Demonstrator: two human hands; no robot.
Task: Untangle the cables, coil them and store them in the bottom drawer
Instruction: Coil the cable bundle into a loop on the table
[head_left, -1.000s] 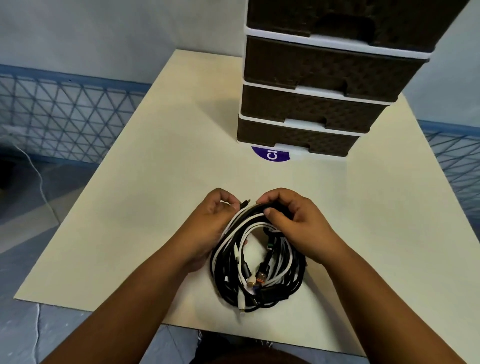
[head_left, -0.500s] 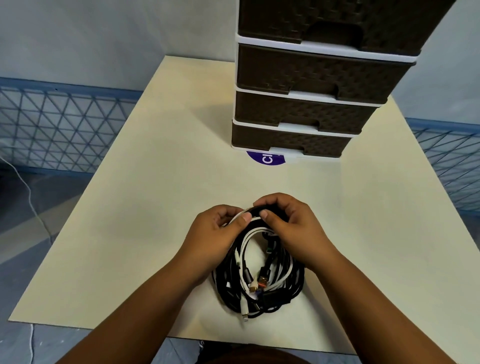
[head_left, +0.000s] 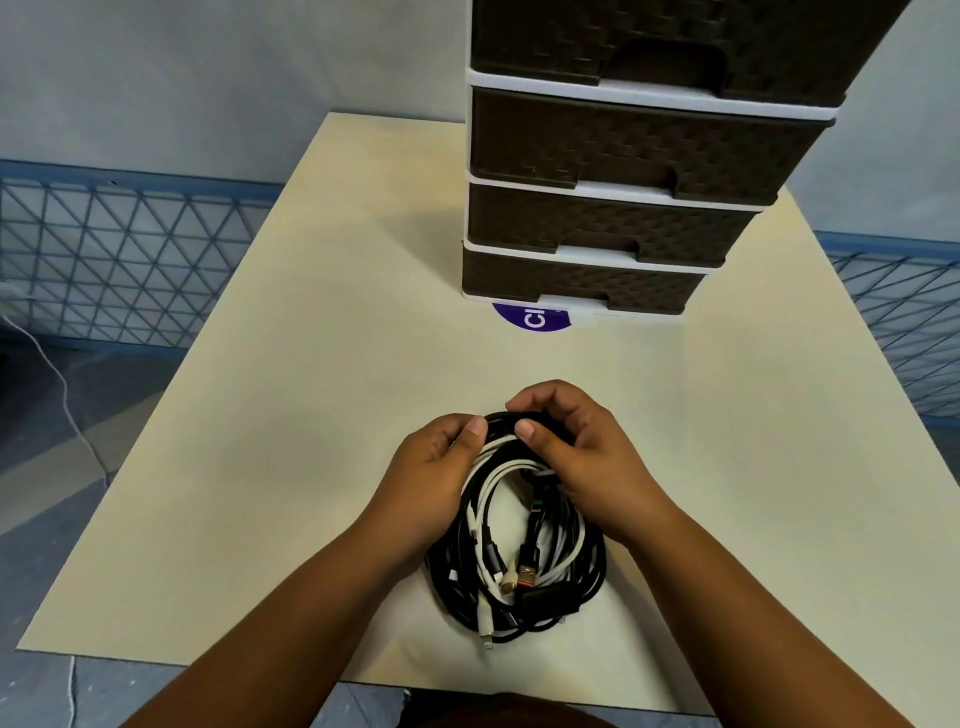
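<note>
Dim, even indoor light, wide-angle bend at the edges

Soft light falls from above: the counter (head_left: 311, 415) glows pale cream with no glare, and a faint shadow pools at 9 o'clock of the left hand (head_left: 431, 483). The drawer tower (head_left: 623, 156) reads very dark, its weave barely legible, and it leans outward toward 1 o'clock from lens distortion. Forearms at 6 o'clock look soft; the corners darken; focus holds at centre.
</note>
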